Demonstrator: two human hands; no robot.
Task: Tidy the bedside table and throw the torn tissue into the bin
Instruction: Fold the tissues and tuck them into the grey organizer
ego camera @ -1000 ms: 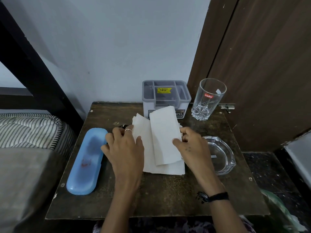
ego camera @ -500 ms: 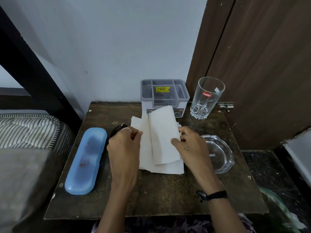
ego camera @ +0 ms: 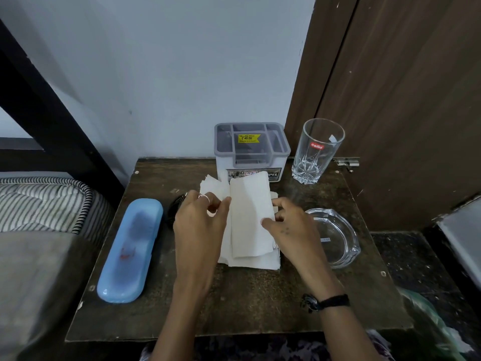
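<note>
White tissue sheets (ego camera: 250,217) lie stacked in the middle of the dark wooden bedside table (ego camera: 234,303), the top sheet folded lengthwise. My left hand (ego camera: 200,230) pinches the left edge of the tissue with thumb and fingers. My right hand (ego camera: 289,227) grips the right edge, fingers curled round it. A small dark object (ego camera: 177,204) peeks out just left of my left hand, mostly hidden.
A blue oblong case (ego camera: 130,251) lies along the table's left side. A grey compartment organiser (ego camera: 251,149) and an empty drinking glass (ego camera: 317,149) stand at the back. A glass ashtray (ego camera: 333,235) sits right. A green-lined bin (ego camera: 429,321) shows at lower right; bed at left.
My left hand has slid right from the table beside the tissue and now pinches its left edge. The right hand keeps its hold; the tissue stack has narrowed slightly.
</note>
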